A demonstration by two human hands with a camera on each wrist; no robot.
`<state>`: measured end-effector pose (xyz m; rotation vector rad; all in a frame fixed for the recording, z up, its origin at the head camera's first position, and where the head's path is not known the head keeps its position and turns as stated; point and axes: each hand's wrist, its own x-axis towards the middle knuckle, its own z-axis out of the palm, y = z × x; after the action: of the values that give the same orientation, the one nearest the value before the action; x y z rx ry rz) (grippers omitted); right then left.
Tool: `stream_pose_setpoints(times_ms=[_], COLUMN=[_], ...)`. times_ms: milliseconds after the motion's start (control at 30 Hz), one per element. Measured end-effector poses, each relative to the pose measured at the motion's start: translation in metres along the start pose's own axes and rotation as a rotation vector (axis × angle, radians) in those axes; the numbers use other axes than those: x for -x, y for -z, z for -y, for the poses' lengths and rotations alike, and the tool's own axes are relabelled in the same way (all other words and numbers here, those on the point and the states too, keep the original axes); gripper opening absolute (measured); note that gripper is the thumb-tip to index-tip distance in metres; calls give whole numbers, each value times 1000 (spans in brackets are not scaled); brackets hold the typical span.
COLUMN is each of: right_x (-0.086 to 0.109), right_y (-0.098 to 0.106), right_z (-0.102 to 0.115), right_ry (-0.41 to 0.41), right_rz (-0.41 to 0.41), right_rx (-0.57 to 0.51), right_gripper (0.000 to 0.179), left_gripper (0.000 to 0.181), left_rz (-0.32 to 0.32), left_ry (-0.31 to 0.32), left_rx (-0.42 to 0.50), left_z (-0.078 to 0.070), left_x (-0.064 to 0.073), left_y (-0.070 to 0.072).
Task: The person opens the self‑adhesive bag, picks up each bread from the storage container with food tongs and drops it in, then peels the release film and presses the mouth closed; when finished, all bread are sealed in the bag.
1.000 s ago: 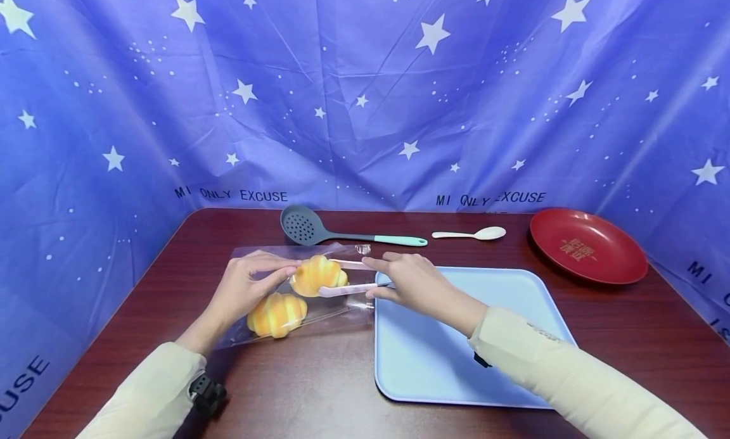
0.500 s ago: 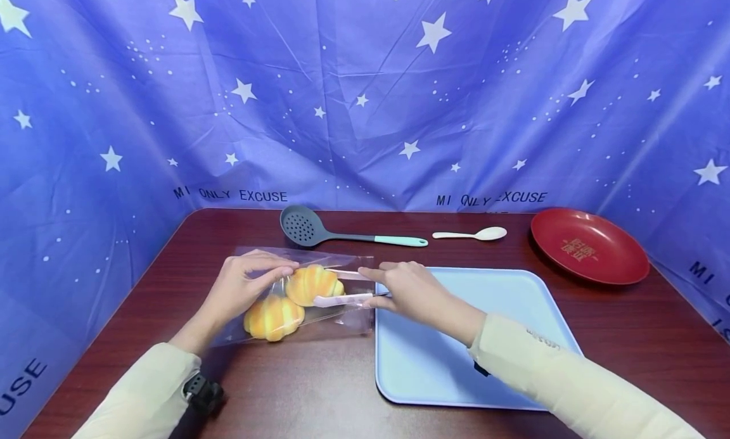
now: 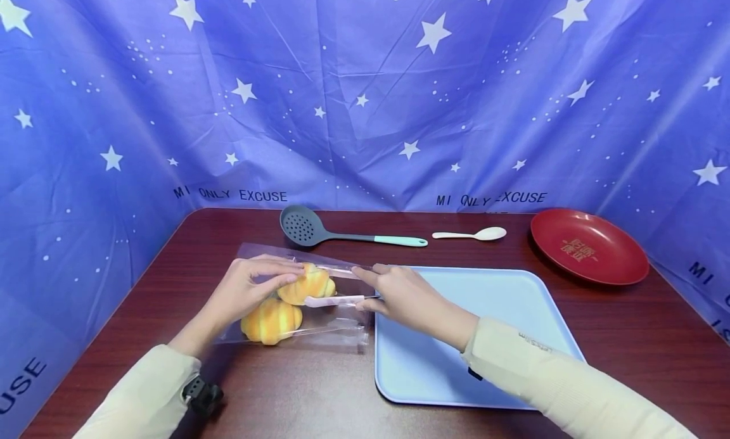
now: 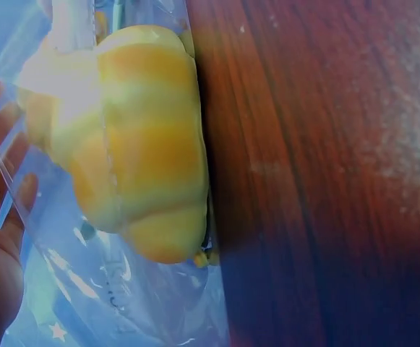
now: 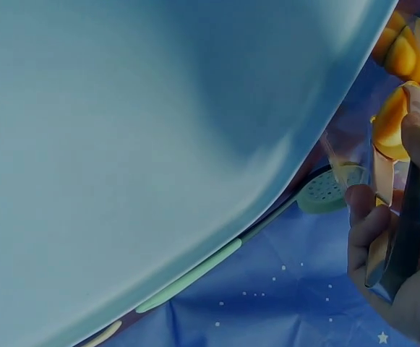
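Note:
Two golden, croissant-shaped bread rolls lie at a clear plastic bag (image 3: 342, 339) left of the tray in the head view. My right hand (image 3: 407, 299) grips tongs (image 3: 342, 301) with pale pink tips, which straddle the upper bread roll (image 3: 301, 288). The lower bread roll (image 3: 270, 322) is nearer to me and fills much of the left wrist view. My left hand (image 3: 248, 293) pinches the bag's upper side, its fingertips by the upper roll. Dark metal tong arms (image 5: 410, 228) show within my right hand in the right wrist view.
A pale blue tray (image 3: 445, 369) lies under my right forearm. Behind are a grey slotted skimmer (image 3: 302, 227) with a mint handle and a white spoon (image 3: 485, 234). A red plate (image 3: 616, 249) stands at the back right. A starry blue curtain (image 3: 365, 135) surrounds the wooden table.
The tongs and upper roll have shifted left and slightly toward me, deeper along the bag, beside the lower roll. My right hand has followed them. The left hand has barely moved.

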<state>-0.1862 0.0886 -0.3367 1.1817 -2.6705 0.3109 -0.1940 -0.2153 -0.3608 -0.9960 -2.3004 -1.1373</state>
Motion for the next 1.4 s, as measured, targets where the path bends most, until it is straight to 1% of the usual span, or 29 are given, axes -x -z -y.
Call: stream_pose_setpoints(times_ms=[100, 200, 267, 333, 433, 567, 700, 767, 900, 1033, 1133, 1200, 1400], right_x=[-3, -6, -8, -10, -13, -17, -19, -21, -24, -26, -26, -25, -16], right_y=[-4, -8, -11, -12, -14, -16, -18, -20, -22, -24, -25, -24, -22], right_z=[-2, -4, -4, -4, -4, -3, -2, -2, -2, -1, -1, -1, 6], right_ry=[-2, -12, -28, -47, -71, -107, -130, -122, -105, -119, -134, -134, -106], right_rz=[-30, -67, -88, -102, -125, -120, -108, -114, -136, -141, -126, -120, -156], right_rx=[-53, -83, -67, -27, 11, -13, -44, -28, 10, -13, -31, -21, 72], right_gripper=[60, 52, 50, 49, 50, 50, 50, 51, 52, 52, 52, 52, 50], left_gripper=[23, 22, 20, 19, 18, 18, 18, 18, 18, 19, 19, 19, 17], left_rz=[-9, -13, -4, 6, 9, -2, 20, 27, 11, -1, -1, -7, -73], left_ry=[-1, 30, 65, 96, 117, 148, 194, 198, 156, 121, 127, 139, 172], left_rx=[-6, -10, -13, -14, -23, -34, -31, -30, -28, -15, -16, -37, -73], left_z=[2, 2, 2, 1, 0, -1, -1, -1, 0, 1, 0, 0, -1], left_x=[-1, -1, -1, -1, -2, -2, -2, -2, -2, -1, -1, -2, -2], left_y=[-1, -1, -1, -1, -1, -1, 0, 0, 0, 2, 3, 5, 11])
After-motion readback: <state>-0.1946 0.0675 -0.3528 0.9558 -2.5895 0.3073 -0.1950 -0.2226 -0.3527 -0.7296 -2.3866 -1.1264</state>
